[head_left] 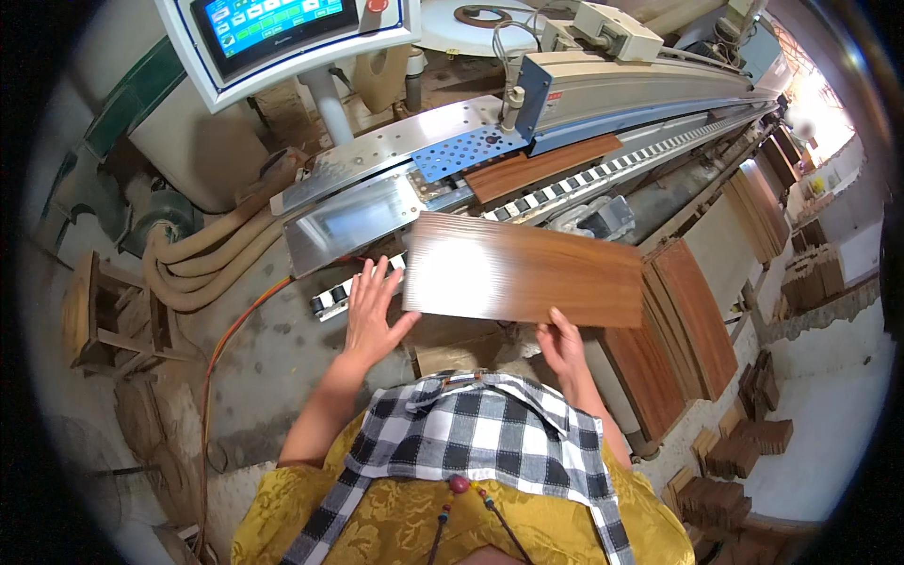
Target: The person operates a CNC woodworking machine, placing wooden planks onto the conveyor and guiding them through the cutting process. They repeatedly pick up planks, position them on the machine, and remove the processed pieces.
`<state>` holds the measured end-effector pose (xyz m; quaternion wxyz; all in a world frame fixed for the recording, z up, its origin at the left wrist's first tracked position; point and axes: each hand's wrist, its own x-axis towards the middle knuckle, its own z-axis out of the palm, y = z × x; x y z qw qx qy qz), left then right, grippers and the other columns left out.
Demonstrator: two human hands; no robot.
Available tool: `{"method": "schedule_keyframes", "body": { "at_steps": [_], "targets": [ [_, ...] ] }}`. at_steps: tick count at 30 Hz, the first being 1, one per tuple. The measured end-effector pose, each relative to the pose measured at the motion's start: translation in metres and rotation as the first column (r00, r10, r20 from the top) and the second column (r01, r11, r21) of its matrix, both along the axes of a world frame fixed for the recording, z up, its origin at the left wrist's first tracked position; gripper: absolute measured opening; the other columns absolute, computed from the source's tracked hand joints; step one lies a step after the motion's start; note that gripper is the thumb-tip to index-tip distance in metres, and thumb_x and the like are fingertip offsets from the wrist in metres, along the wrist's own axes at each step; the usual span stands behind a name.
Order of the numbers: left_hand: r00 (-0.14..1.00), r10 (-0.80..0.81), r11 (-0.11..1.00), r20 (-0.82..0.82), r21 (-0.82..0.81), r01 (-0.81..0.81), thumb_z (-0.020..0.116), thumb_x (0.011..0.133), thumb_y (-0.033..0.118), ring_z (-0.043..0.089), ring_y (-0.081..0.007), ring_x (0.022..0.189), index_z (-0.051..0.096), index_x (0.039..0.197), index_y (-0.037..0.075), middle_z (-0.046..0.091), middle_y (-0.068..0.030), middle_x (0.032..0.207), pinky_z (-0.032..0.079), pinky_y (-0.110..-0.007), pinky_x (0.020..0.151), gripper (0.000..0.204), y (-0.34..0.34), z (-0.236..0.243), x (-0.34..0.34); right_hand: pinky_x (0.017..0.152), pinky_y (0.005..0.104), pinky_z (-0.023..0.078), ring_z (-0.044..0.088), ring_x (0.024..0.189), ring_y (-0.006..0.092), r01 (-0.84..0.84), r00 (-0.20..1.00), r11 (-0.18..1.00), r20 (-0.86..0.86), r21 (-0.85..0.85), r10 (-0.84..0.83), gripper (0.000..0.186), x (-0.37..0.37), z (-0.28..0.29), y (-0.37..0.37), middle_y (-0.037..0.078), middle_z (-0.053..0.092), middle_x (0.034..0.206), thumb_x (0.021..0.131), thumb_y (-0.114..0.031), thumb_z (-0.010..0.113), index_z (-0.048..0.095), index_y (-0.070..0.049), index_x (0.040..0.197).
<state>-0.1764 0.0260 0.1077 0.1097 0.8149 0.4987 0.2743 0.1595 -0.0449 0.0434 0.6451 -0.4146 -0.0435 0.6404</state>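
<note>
A rectangular brown wood-grain panel (556, 273) is held up in front of me, its left part bright with reflected light. My right hand (562, 344) grips its lower edge toward the right end, fingers partly hidden behind it. Beside the panel's left end, my left hand (375, 315) is open with its fingers spread; whether it touches that end I cannot tell. Beyond the panel, a second brown panel (541, 169) lies in the long machine (650, 89), alongside a track of black and white rollers (565, 191).
Stacked brown panels (702, 315) lean at my right, with more piles (749, 447) beyond. A control screen (273, 28) stands at upper left on a post. Thick tan hoses (202, 273), an orange cable (218, 348) and a wooden stool (118, 315) are on the left.
</note>
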Motion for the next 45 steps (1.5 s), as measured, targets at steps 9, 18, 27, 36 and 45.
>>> {"method": "schedule_keyframes", "body": {
  "at_steps": [9, 18, 27, 36, 45],
  "targets": [
    [0.945, 0.282, 0.959, -0.167, 0.042, -0.279, 0.063, 0.083, 0.038, 0.025, -0.0334, 0.135, 0.046, 0.132, 0.009, 0.033, -0.0153, 0.144, 0.017, -0.048, 0.11, 0.059, -0.011, -0.024, -0.072, 0.075, 0.0291, 0.055, 0.065, 0.084, 0.021, -0.463, 0.883, 0.884, -0.051, 0.067, 0.466, 0.012, -0.119, 0.017, 0.094, 0.009, 0.061, 0.084, 0.086, -0.009, 0.062, 0.057, 0.002, 0.089],
    [0.861, 0.463, 0.885, -0.209, 0.058, -0.462, 0.057, 0.085, 0.044, 0.029, -0.0324, 0.134, 0.047, 0.132, 0.012, 0.036, -0.0155, 0.142, 0.015, -0.053, 0.109, 0.057, 0.036, -0.047, -0.094, 0.076, 0.0284, 0.055, 0.064, 0.091, 0.0189, -0.509, 0.861, 0.856, 0.031, 0.088, 0.508, 0.026, -0.135, 0.023, 0.111, 0.012, 0.062, 0.108, 0.094, -0.017, 0.051, 0.053, 0.0, 0.113],
    [0.703, 0.623, 0.765, -0.343, 0.083, -0.638, 0.053, 0.083, 0.056, 0.032, -0.0287, 0.133, 0.048, 0.131, 0.014, 0.039, -0.0124, 0.141, 0.006, -0.059, 0.108, 0.064, 0.06, -0.042, -0.057, 0.062, 0.0209, 0.048, 0.06, 0.068, 0.0094, -0.37, 0.837, 0.895, 0.328, -0.251, 0.438, 0.024, -0.058, -0.043, 0.068, 0.006, 0.066, 0.092, 0.091, -0.019, 0.054, 0.06, -0.004, 0.109],
    [0.814, 0.558, 0.826, -0.161, 0.012, -0.564, 0.055, 0.086, 0.046, 0.025, -0.0337, 0.134, 0.043, 0.135, 0.014, 0.03, -0.0152, 0.145, 0.018, -0.05, 0.108, 0.06, 0.06, -0.057, -0.076, 0.073, 0.0288, 0.046, 0.059, 0.074, 0.0154, -0.282, 0.757, 0.846, 0.437, -0.452, 0.486, 0.028, 0.043, -0.084, -0.048, 0.009, 0.066, 0.087, 0.089, -0.029, 0.059, 0.065, -0.002, 0.085],
    [0.794, 0.58, 0.808, -0.182, 0.004, -0.589, 0.052, 0.088, 0.044, 0.022, -0.035, 0.136, 0.039, 0.137, 0.016, 0.025, -0.016, 0.147, 0.019, -0.049, 0.108, 0.059, 0.059, -0.062, -0.067, 0.101, 0.047, 0.032, 0.049, 0.114, 0.0333, -0.984, -0.008, 0.173, 0.971, 0.035, -0.241, 0.023, -0.048, 0.251, -0.015, 0.018, 0.056, 0.116, 0.076, -0.025, 0.063, 0.068, -0.004, 0.084]
  ]
}}
